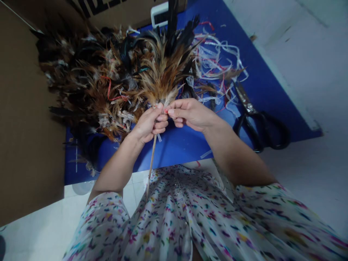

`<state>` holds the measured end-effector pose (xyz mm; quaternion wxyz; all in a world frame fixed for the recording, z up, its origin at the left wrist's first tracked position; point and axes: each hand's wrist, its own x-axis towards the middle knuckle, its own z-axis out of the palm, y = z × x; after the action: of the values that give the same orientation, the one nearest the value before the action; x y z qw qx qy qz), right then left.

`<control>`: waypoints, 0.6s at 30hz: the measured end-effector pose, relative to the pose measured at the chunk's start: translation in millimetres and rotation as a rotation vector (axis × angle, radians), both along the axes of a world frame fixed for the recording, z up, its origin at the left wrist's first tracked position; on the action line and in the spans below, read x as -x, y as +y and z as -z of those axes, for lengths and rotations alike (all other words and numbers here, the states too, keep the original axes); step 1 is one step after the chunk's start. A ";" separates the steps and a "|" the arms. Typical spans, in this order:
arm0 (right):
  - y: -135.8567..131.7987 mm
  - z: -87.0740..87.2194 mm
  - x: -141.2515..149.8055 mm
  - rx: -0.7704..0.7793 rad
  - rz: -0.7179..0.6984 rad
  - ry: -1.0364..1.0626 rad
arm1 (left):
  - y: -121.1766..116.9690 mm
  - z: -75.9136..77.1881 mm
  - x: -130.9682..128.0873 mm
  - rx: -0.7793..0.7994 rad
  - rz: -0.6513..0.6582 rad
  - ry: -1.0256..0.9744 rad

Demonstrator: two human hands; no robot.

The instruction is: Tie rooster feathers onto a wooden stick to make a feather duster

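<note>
A thin wooden stick [151, 163] rises from my lap and ends in a tuft of brown and tan feathers [160, 78]. My left hand [149, 124] is wrapped round the stick just under the feathers. My right hand [190, 114] pinches the base of the feather tuft, its fingertips meeting the left hand's thumb. A large heap of loose brown, black and white feathers [92, 83] lies on the blue table [179, 145] behind the left hand.
Black-handled scissors [258, 123] lie on the blue table at the right. A tangle of white and red plastic strips [217, 61] sits behind them. Brown cardboard [24, 119] stands at the left. A white object [159, 14] is at the table's far edge.
</note>
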<state>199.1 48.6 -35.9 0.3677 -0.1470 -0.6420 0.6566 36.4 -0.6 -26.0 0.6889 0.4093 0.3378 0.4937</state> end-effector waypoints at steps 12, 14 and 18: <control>-0.7 -1.9 -1.2 0.032 -0.047 -0.001 | 0.6 0.0 0.6 -0.025 0.033 0.010; 0.0 -0.9 -1.0 0.026 -0.058 0.006 | 0.4 -0.2 0.4 -0.030 0.032 0.016; 1.3 1.5 0.8 -0.017 -0.053 0.020 | 0.4 0.2 0.3 -0.013 0.016 0.019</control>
<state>198.4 50.0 -37.3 0.3577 -0.1206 -0.6474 0.6621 36.2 -0.2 -26.2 0.6870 0.4211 0.3379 0.4863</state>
